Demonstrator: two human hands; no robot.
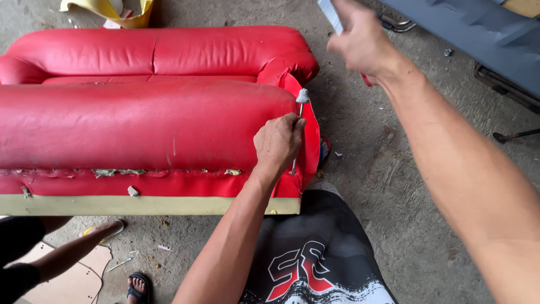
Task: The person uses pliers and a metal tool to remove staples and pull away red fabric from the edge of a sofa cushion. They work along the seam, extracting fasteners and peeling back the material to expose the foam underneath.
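A red leather sofa [152, 121] lies tipped on the concrete floor, its torn lower seam and pale wooden base edge [146, 205] facing me. My left hand [277, 142] rests on the sofa's right end and grips a thin metal tool [298, 132] with a grey wrapped top, held upright against the red cover. My right hand [360, 39] is raised above the sofa's right corner. It is closed on an object [329, 14] with a pale flat end sticking up and a red part showing below the wrist. What that object is I cannot tell.
Another person's arm [67, 253] and sandalled foot [136, 286] are at the lower left, beside plywood pieces [67, 284]. A grey-blue upholstered piece [484, 34] on a metal frame stands at the top right. A yellow container [109, 11] sits behind the sofa. Scraps litter the floor.
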